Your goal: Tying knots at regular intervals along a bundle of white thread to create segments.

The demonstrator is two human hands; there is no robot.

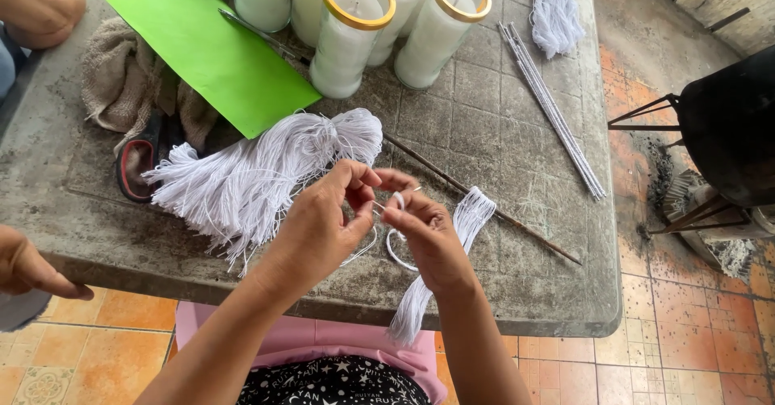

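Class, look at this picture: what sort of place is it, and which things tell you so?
Probably a small candle-making workshop: glass candle jars of white wax, bundles of white wick string and a sooty black pot.

- I am pinching a white string between my left hand and right hand.
- A big white string bundle is lying left of my hands, and a smaller white bundle is lying right.
- A bright green paper sheet is lying far left on the grey, grid-patterned table.
- White candles in gold-rimmed glasses are standing far.
- Orange patterned floor tiles are showing near.
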